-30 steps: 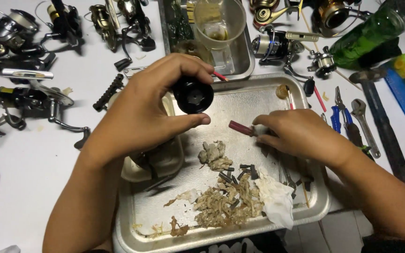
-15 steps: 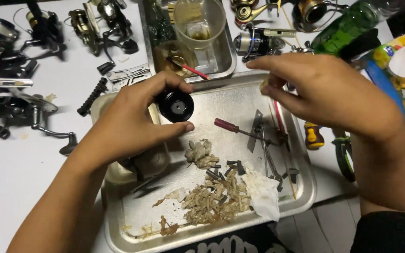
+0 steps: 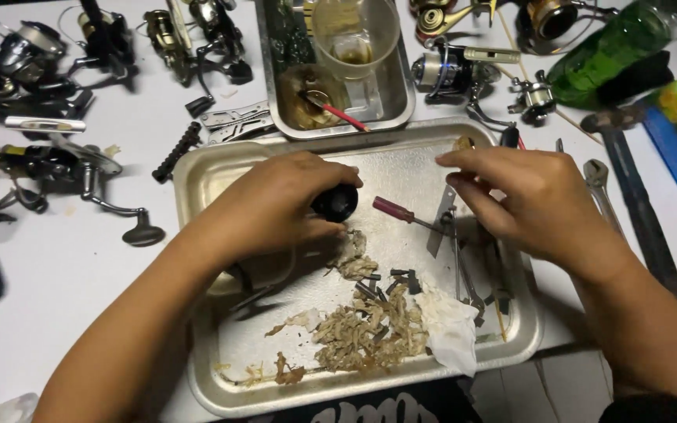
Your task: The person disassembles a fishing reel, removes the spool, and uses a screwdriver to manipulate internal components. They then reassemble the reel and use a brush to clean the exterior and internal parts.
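Note:
My left hand [image 3: 276, 207] is closed around a black round reel part [image 3: 334, 202], held over the left half of a metal tray [image 3: 213, 168]. My right hand [image 3: 523, 200] hovers over the tray's right side with fingers loosely bent and nothing in them. Just below its fingertips lie a red-handled screwdriver [image 3: 395, 210] and several thin metal tools [image 3: 442, 231]. A heap of dirty shreds and small dark parts [image 3: 370, 321] sits in the tray's front, beside a crumpled white tissue [image 3: 450, 330].
A smaller metal tray [image 3: 276, 78] at the back holds a clear plastic cup [image 3: 354, 31] and a red-handled brush. Fishing reels [image 3: 48, 70] crowd the left and back. A green bottle [image 3: 605, 51], wrenches [image 3: 601, 188] and a hammer [image 3: 636, 196] lie right.
My right hand let go of the red-handled screwdriver, reached out past the tray's right edge, and has come back over the tray. My left hand still grips the black part.

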